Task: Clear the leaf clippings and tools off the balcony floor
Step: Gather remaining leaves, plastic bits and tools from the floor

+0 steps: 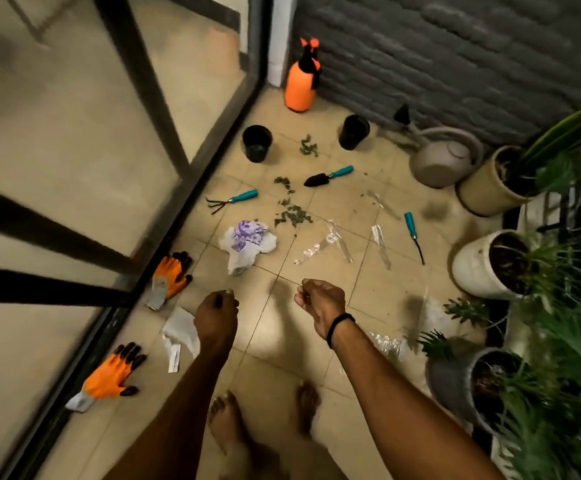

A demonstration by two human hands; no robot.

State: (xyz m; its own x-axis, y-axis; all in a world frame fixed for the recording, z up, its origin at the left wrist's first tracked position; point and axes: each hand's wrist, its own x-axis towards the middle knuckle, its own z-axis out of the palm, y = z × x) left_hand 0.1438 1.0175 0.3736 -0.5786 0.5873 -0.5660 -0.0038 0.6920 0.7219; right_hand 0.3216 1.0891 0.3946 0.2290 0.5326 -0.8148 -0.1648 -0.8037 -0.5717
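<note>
Green leaf clippings (pixel 292 216) lie scattered on the tiled floor, with a smaller clump (pixel 308 146) further back. Three teal-handled tools lie around them: a trowel (pixel 328 175), a small rake (pixel 232 199) and a thin weeder (pixel 413 237). A crumpled white and purple bag (pixel 247 241) sits near the clippings. Two orange gloves (pixel 171 275) (pixel 112 375) lie by the door frame. My left hand (pixel 217 315) and my right hand (pixel 320 301) hover above the floor with fingers curled, both holding nothing visible.
An orange sprayer (pixel 301 83), two black pots (pixel 257 143) (pixel 353 131) and a grey watering can (pixel 443 157) stand at the back. Potted plants (pixel 489 265) line the right side. Clear plastic wrappers (pixel 330 242) and white paper (pixel 180 332) litter the tiles. A glass door (pixel 109 150) bounds the left.
</note>
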